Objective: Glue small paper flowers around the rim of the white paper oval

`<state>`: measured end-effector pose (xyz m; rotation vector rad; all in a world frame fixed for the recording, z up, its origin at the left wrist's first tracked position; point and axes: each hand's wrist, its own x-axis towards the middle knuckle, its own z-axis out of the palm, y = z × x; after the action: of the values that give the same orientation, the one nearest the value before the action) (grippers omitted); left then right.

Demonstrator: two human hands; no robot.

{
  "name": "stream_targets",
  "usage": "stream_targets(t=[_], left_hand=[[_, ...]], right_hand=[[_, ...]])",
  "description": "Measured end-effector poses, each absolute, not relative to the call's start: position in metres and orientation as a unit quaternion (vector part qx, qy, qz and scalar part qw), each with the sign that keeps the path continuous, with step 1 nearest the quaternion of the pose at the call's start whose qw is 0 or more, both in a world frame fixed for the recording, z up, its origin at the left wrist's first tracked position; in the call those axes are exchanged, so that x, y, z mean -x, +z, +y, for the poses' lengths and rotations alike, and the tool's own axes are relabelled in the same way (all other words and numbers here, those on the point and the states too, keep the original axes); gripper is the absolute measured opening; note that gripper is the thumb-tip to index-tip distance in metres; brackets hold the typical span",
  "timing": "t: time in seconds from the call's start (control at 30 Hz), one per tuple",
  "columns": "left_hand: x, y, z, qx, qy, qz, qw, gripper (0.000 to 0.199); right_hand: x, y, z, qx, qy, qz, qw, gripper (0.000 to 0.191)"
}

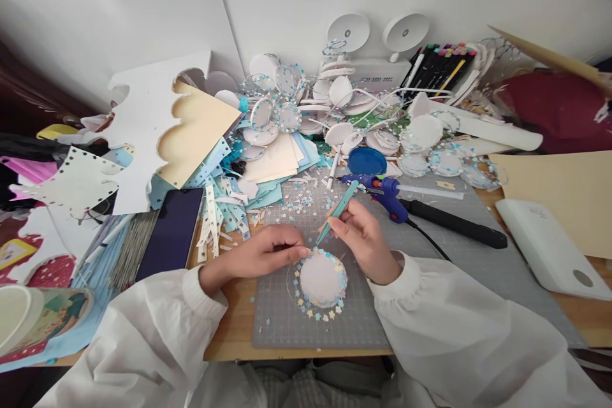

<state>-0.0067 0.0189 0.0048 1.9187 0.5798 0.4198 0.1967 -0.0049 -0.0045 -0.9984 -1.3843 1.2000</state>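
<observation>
A round white disc (324, 278) lies on the grey cutting mat (275, 331), edged with small pastel paper flowers. Around its lower edge and left side runs a thin loop with more little flowers (325, 317). Teal tweezers (342, 207) are held in my right hand (366, 239), their tips pointing down to the disc's upper rim. My left hand (268, 252) has its thumb and forefinger pinched at the upper left of the loop, close to the tweezer tips. What sits between those fingertips is too small to make out.
A blue glue gun (389, 194) with its cord, a black stick-shaped tool (456, 224) and a blue lid (366, 161) lie beyond my right hand. Piled white discs (423, 132) fill the back. At left are a phone (169, 229), paper scraps (215, 213) and a cup (21, 319).
</observation>
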Motion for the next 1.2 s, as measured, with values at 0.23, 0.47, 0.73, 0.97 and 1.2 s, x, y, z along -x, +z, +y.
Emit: stream_targets(t=[0.23, 0.47, 0.73, 0.97, 1.2], left_hand=[[0.007, 0.004, 0.018, -0.799, 0.177, 0.243, 0.521, 0.031], [0.008, 0.003, 0.018, -0.807, 0.177, 0.241, 0.509, 0.033], [0.006, -0.002, 0.016, -0.817, 0.199, 0.241, 0.484, 0.033], [0.005, -0.003, 0.012, -0.748, 0.275, 0.336, 0.501, 0.031], [0.004, -0.010, 0.013, -0.640, 0.355, 0.365, 0.576, 0.030]], right_hand=[[-0.195, -0.003, -0.006, 0.392, 0.522, -0.577, 0.491, 0.019], [-0.195, -0.006, -0.004, 0.435, 0.487, -0.556, 0.514, 0.021], [-0.198, -0.013, 0.005, 0.466, 0.370, -0.563, 0.573, 0.017], [-0.199, -0.021, 0.005, 0.496, 0.287, -0.627, 0.527, 0.014], [-0.200, -0.024, 0.004, 0.490, 0.282, -0.657, 0.499, 0.012]])
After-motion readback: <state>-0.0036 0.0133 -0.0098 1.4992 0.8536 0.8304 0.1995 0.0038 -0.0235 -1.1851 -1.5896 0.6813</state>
